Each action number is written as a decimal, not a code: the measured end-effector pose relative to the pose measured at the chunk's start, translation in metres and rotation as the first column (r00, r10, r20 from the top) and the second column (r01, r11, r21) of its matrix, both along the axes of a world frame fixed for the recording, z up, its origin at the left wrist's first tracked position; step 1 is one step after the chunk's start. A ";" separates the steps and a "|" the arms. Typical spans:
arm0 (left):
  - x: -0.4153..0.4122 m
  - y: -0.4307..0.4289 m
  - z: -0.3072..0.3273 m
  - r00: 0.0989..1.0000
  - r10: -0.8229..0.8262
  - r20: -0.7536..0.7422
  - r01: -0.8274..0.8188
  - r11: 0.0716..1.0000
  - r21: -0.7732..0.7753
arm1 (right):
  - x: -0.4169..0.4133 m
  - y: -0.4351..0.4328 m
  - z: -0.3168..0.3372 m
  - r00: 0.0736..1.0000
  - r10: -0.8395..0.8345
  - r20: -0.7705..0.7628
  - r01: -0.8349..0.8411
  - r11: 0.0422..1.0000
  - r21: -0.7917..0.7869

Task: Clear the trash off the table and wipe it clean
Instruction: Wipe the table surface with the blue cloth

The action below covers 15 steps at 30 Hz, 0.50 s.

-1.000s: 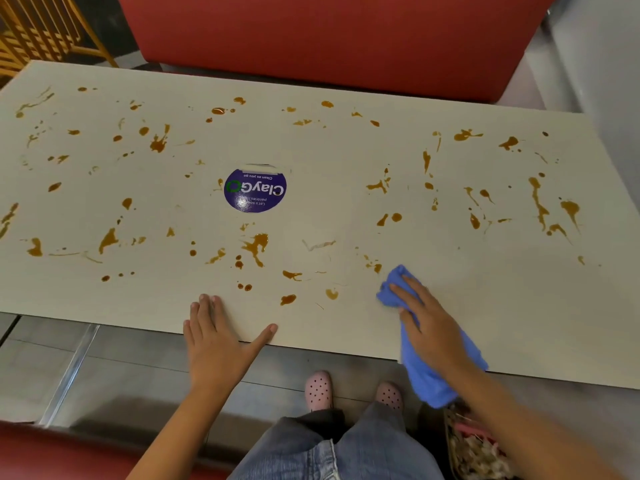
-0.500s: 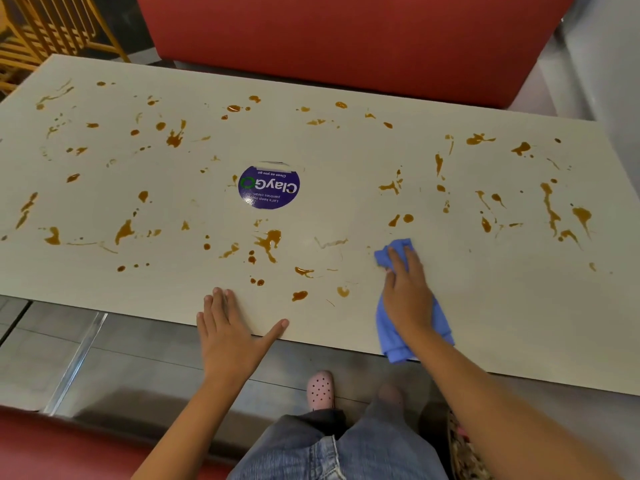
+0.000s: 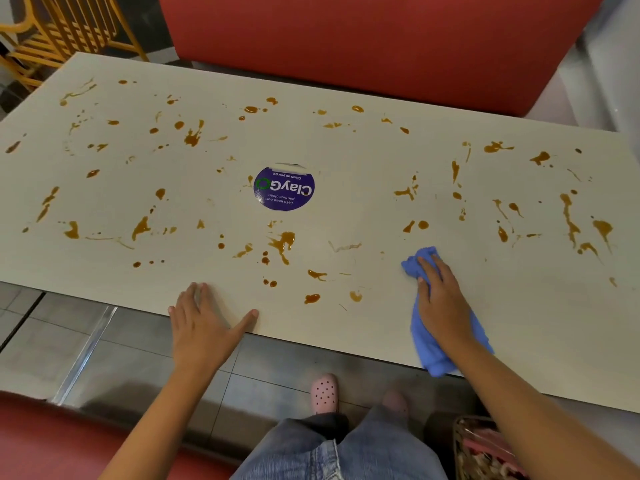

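A cream table is spattered with several brown sauce stains across most of its top. My right hand presses flat on a blue cloth near the front edge, right of centre, with straight fingers on the cloth's far end. The cloth's near end hangs over the table edge. My left hand rests flat and spread on the front edge, left of centre, holding nothing. The patch of table to the right of the cloth has almost no stains.
A round purple sticker sits mid-table. A red bench back runs behind the table, another red seat is below me. Yellow chairs stand at the far left. A patterned bag sits by my legs.
My right hand has pushed the cloth forward onto the table, away from the front edge. My left hand has stayed in place.
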<state>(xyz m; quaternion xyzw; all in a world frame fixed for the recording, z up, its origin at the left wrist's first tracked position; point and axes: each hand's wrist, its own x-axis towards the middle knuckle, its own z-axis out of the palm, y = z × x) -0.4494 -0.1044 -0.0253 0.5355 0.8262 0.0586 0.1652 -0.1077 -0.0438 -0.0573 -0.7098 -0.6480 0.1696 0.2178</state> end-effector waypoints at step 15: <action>-0.010 0.000 -0.004 0.999 -0.012 -0.040 0.009 0.997 -0.079 | -0.037 -0.023 0.004 0.894 0.435 0.106 -0.442 0.896 0.050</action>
